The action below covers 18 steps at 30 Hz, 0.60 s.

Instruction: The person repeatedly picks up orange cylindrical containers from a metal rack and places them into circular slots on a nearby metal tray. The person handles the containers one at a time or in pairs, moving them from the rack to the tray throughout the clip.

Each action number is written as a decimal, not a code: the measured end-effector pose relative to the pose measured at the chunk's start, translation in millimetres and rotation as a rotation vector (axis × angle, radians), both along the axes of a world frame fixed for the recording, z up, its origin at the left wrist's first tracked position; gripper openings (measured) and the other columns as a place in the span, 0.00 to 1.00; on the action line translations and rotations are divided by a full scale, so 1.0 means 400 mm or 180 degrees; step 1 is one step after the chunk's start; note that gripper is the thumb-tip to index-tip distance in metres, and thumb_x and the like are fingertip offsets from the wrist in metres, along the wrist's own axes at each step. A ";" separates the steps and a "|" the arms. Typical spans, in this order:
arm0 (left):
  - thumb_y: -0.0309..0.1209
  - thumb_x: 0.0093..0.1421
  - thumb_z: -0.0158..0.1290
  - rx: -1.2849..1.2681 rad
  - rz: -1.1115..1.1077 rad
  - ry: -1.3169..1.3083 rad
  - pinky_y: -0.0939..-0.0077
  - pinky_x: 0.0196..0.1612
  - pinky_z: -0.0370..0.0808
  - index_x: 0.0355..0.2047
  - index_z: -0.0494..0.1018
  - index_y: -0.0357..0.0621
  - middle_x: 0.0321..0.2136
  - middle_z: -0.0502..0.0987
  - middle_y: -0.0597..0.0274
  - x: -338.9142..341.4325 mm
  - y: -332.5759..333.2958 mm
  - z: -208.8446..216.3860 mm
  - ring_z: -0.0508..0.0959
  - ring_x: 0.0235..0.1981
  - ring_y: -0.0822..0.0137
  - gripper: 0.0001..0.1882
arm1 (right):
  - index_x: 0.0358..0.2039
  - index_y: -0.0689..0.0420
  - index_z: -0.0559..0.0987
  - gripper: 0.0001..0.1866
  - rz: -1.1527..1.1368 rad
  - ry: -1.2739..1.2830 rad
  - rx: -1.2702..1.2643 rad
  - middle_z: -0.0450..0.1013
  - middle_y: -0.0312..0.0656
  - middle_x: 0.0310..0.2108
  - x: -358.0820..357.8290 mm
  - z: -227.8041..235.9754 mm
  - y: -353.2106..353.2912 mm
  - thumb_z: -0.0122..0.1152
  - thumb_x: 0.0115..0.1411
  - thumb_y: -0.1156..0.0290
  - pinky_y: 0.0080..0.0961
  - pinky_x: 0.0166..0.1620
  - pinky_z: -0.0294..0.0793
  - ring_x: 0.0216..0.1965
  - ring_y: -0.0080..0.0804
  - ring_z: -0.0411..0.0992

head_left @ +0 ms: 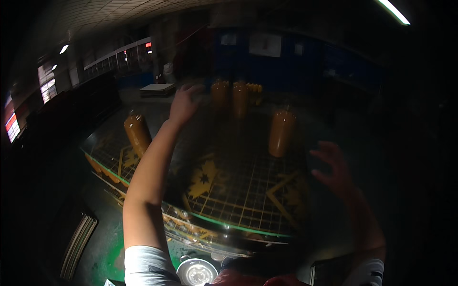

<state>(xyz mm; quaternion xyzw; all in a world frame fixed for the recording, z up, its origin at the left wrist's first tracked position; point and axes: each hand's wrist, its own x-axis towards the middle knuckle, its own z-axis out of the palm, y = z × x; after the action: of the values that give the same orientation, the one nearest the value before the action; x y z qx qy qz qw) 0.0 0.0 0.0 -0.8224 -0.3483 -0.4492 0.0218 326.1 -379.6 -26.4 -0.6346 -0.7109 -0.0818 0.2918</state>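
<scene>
head view: both bare hands are out over or beside the worktop, which has a glass sheet with a green edge on the near side. left hand is reaching toward the far side, a bit blurred; grip spread, fingers bent, thumb side apart. right hand is off the right side in shadow; grip spread too, fingers curled, clear gap to the thumb.

four bottles of orange-brown liquid stand on the glass, round shoulders, narrow tops. left bottle is just beside the left forearm in view. two far bottles stand side by side, right of the left hand and nearest to it. right bottle is nearest to the right hand, apart from it.

yellow star shapes and grid lines show on or through the glass; can't tell which layer. more orange shapes sit under the left edge.

round metal pan is below the near edge. board stack leans at lower left. pale flat stack lies beyond the far left.
</scene>
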 end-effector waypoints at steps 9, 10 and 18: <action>0.41 0.53 0.61 -0.1182 0.0608 0.0614 0.51 0.64 0.63 0.54 0.77 0.65 0.64 0.65 0.48 0.670 0.539 -0.588 0.59 0.66 0.40 0.25 | 0.69 0.53 0.58 0.51 -0.0212 0.0659 0.0299 0.55 0.53 0.66 0.322 -0.549 0.331 0.75 0.50 0.53 0.45 0.67 0.59 0.68 0.51 0.55; 0.42 0.53 0.62 -0.1180 0.0545 0.0645 0.51 0.63 0.64 0.53 0.77 0.66 0.63 0.66 0.49 0.665 0.568 -0.608 0.61 0.65 0.42 0.25 | 0.69 0.56 0.59 0.52 -0.0172 0.1024 0.0314 0.56 0.53 0.66 0.329 -0.553 0.384 0.76 0.49 0.52 0.43 0.66 0.59 0.67 0.50 0.56; 0.43 0.50 0.65 -0.0534 0.0215 -0.0147 0.57 0.59 0.68 0.50 0.79 0.61 0.47 0.76 0.46 0.634 0.495 -0.633 0.71 0.54 0.46 0.25 | 0.60 0.64 0.66 0.41 -0.0109 0.1549 0.0150 0.66 0.49 0.56 0.393 -0.560 0.491 0.74 0.49 0.61 0.33 0.62 0.66 0.59 0.40 0.66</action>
<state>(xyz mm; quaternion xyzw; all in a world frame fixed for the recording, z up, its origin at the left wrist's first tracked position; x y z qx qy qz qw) 253.7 198.0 -253.2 -0.7986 -0.4127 -0.4363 -0.0401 483.4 -183.3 -250.5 -0.6405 -0.6068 0.0519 0.4678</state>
